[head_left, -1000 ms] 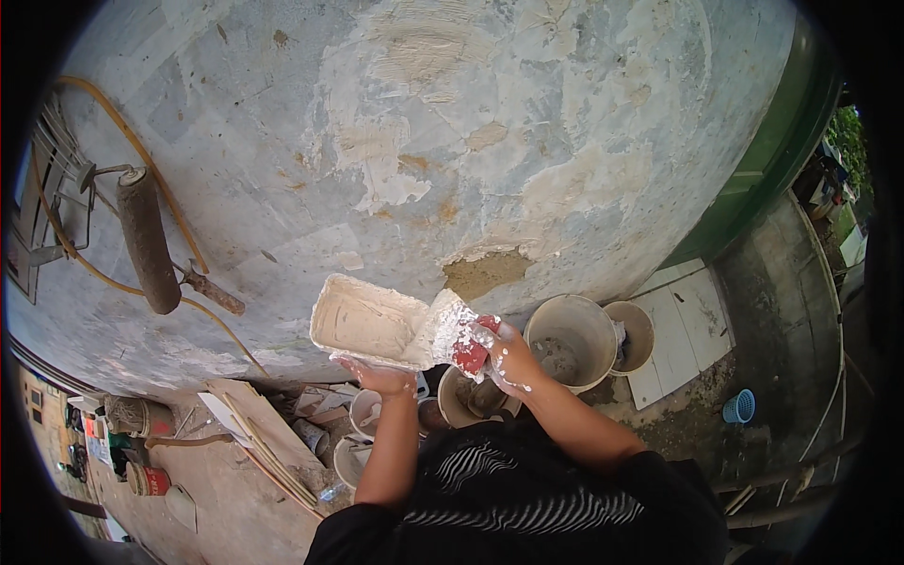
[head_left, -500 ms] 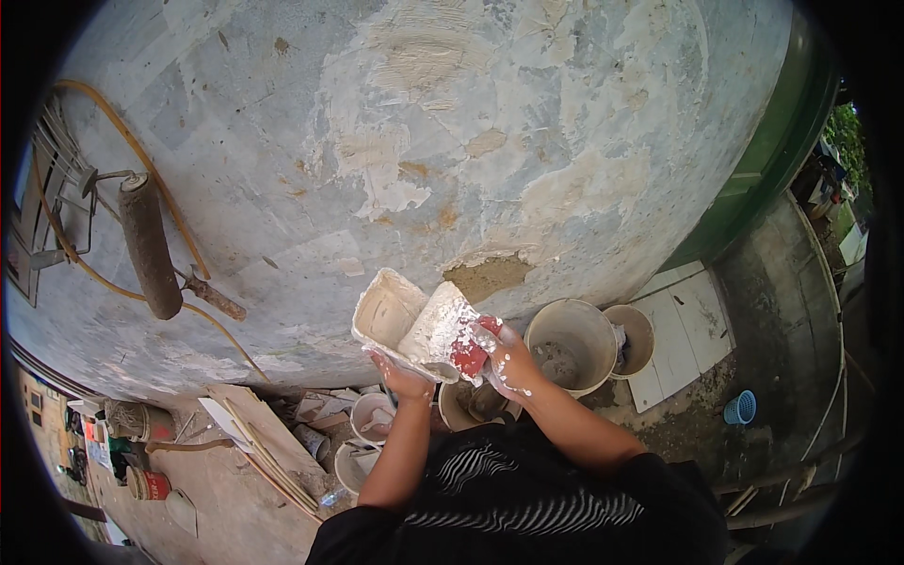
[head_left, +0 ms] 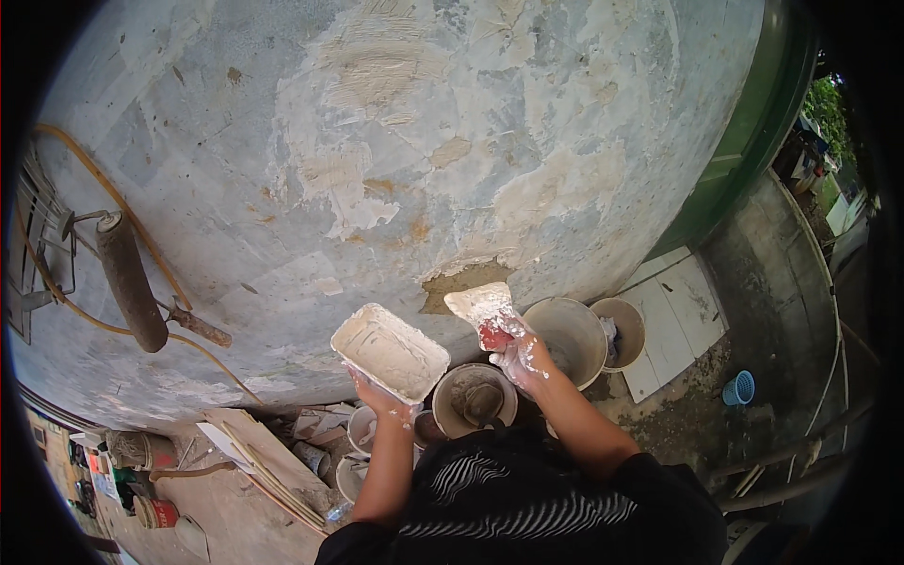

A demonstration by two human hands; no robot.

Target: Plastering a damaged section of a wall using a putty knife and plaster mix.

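A rectangular mud pan (head_left: 391, 356) smeared with pale plaster rests in my left hand (head_left: 384, 395), which grips it from below at its near side. My right hand (head_left: 524, 362) is closed round the red, plaster-spotted handle of a putty knife (head_left: 481, 303). Its wide blade carries pale plaster and points up and left, apart from the pan. Just beyond the blade is a rough, bare brownish patch (head_left: 457, 279) in the grey wall (head_left: 311, 179); whether they touch I cannot tell. White plaster sticks to my right fingers.
Large buckets (head_left: 568, 344) stand at the wall's foot on the right, with another bucket (head_left: 452, 424) below the pan. A paint roller (head_left: 130, 281) and a yellow hose (head_left: 113, 193) hang at left. Boards (head_left: 268, 461) lie lower left. A blue basket (head_left: 739, 388) sits at right.
The putty knife has come away from the pan, moving right and up toward the bare patch. The pan has shifted slightly down and its inside now faces up more openly.
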